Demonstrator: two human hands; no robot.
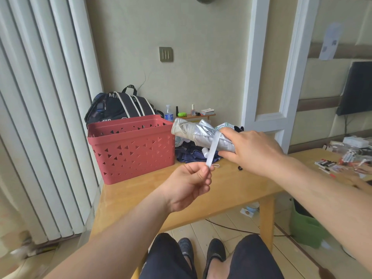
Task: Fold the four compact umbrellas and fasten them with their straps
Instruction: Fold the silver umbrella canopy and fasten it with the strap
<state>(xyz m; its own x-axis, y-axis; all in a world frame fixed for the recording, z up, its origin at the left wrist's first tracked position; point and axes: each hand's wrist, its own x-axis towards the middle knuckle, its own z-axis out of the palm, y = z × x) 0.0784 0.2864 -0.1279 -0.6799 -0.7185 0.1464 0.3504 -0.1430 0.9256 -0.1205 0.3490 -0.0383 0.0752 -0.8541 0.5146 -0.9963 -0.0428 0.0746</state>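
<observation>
The right hand (249,150) is wrapped around a folded silver umbrella (199,133), holding it in the air above the far part of the wooden surface (231,186). The umbrella lies nearly level, its pale end pointing left and reaching just over the right rim of a red basket (130,148). A white strap (213,147) runs from the umbrella's body down and to the left, pulled taut, and the left hand (189,186) pinches its free end between thumb and forefinger. The two hands are apart, joined only by the strap.

Under the umbrella, a heap of dark blue fabric (193,154) lies on the surface just beside the basket, with a patterned white piece (226,125) behind it. The basket stands at the surface's left end, close to the left edge and to the white vertical blinds (40,117). A black backpack (122,106) sits behind the basket against the wall.

Between the basket and the near edge is a broad strip of bare wood, where the left hand hovers. Markers and small items (330,164) crowd the far right end. The near edge runs diagonally above the person's knees.
</observation>
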